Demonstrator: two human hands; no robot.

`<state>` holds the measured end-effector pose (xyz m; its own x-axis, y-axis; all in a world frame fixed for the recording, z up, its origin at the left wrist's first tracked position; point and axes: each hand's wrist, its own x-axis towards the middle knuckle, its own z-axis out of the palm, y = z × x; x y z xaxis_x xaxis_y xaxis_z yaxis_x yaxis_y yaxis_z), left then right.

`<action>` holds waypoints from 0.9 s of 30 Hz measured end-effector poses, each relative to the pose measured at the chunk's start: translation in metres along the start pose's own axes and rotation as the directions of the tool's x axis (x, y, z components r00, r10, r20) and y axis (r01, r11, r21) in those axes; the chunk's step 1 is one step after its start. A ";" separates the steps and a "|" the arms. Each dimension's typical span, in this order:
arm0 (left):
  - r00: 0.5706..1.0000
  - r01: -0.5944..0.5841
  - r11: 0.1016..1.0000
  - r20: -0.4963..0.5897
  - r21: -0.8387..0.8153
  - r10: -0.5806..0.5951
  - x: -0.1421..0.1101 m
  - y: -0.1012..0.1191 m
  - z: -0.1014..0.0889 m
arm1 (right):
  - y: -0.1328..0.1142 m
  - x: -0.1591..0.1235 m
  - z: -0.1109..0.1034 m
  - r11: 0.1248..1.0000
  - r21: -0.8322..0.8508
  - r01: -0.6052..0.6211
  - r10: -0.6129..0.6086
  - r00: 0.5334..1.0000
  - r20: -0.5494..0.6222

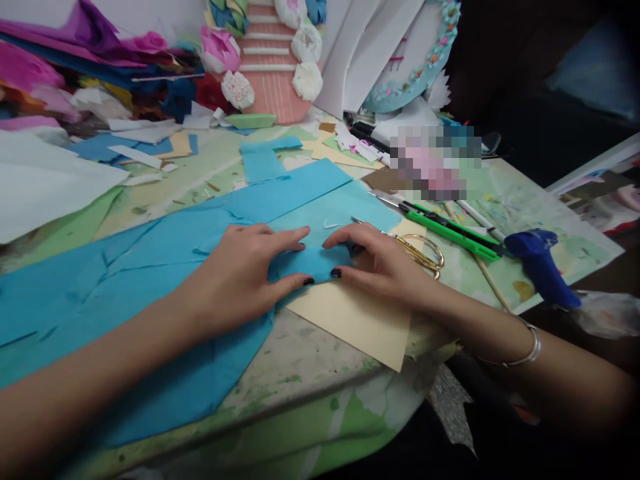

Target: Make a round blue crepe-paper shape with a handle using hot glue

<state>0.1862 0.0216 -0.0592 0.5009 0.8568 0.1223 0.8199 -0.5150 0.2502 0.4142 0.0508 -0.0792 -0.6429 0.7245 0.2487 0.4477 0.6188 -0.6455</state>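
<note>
A large sheet of thin blue paper [150, 247], creased in places, spreads from the left edge of the view to the middle of the table. My left hand [245, 267] lies over its right end, thumb along the near edge and index finger on top, closed on a folded part. Opposite it, my right hand [380, 260] curves its fingers and thumb round the same fold's right end, gripping it. The two thumbs are a short gap apart at the near edge. Under the fold lies a cream card [365, 320]. Gold-handled scissors [425, 253] rest just behind my right hand, partly hidden.
A green utility knife [450, 230], its blade out, and a blue glue gun [543, 267] lie to the right. Blue paper offcuts [265, 160] sit behind the sheet. A pink flower-trimmed board [273, 67] stands at the back, near piled coloured paper [90, 40].
</note>
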 end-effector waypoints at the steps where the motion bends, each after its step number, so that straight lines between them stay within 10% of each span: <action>1: 1.000 -0.005 1.000 -0.014 0.027 0.005 0.000 0.002 0.001 | 0.000 0.000 0.000 1.000 0.004 0.001 -0.001 1.000 -0.001; 20: 0.999 0.045 0.994 -0.006 0.095 -0.045 0.002 0.002 0.008 | 0.003 -0.005 0.003 0.997 0.025 -0.067 0.069 0.992 -0.107; 27: 0.999 -0.002 1.000 -0.040 0.027 0.003 -0.001 0.001 0.006 | -0.001 -0.009 0.001 0.937 0.349 0.028 0.083 0.951 -0.297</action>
<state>0.1883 0.0197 -0.0650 0.4918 0.8557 0.1610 0.8262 -0.5170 0.2239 0.4194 0.0438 -0.0815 -0.3897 0.8305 0.3980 0.1844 0.4938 -0.8498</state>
